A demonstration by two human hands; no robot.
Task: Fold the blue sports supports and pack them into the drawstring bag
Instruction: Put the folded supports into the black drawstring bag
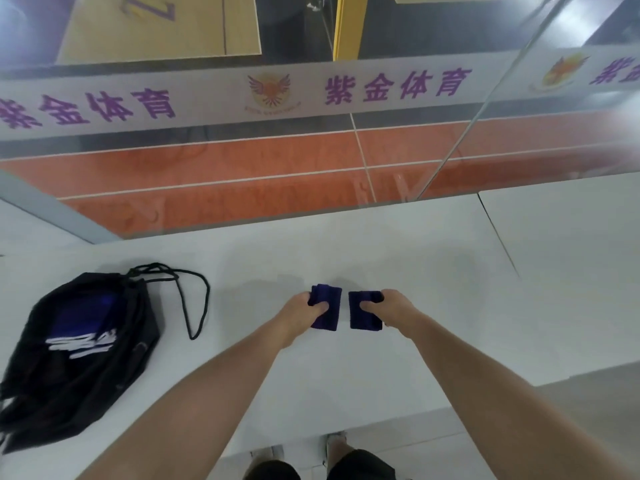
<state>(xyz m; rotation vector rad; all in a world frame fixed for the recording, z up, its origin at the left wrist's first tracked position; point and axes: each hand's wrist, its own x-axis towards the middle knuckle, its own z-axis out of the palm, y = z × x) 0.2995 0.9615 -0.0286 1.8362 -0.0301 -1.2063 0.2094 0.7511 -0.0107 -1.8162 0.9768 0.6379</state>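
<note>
Two dark blue sports supports lie side by side on the white table (398,258), a narrow gap between them. My left hand (299,311) grips the left support (329,308), thumb pressed on its top. My right hand (393,308) grips the right support (363,315) the same way. Both supports look folded into small rectangles. The black drawstring bag (83,355) lies at the table's left, mouth toward the far side, with its cord (194,306) looping out to the right. Blue fabric and a white print show on the bag.
A glass wall with a white banner of purple characters (398,86) stands right behind the table's far edge. A seam (498,237) splits the table from a second one at the right. The near edge runs above my feet (336,441).
</note>
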